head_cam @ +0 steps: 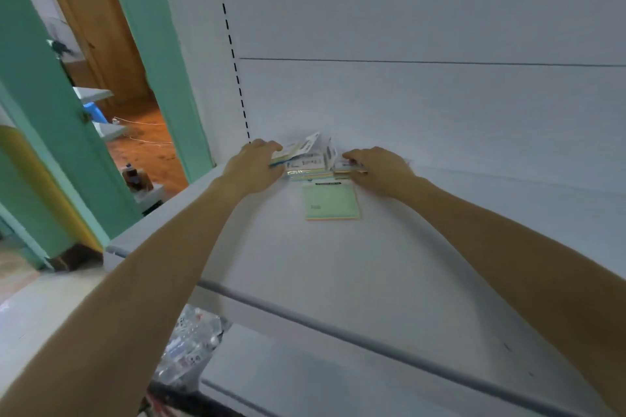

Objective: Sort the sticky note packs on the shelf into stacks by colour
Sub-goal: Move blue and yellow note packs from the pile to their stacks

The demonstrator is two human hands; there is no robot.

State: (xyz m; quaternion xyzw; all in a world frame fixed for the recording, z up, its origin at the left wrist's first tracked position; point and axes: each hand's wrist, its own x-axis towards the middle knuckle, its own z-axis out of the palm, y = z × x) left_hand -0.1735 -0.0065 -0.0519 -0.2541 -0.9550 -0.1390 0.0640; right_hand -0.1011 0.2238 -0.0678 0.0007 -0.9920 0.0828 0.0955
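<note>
A loose heap of sticky note packs lies at the back of the white shelf, against the rear panel. My left hand grips the left side of the heap, fingers curled over a pale pack. On the right side, my right hand pinches a thin pack with a yellow edge. One green pack with a dark header strip lies flat by itself, just in front of the heap.
A slotted upright runs up the back panel at the left. A lower shelf shows below the front lip. A clear plastic bag sits at the lower left. A green door frame opens onto another room.
</note>
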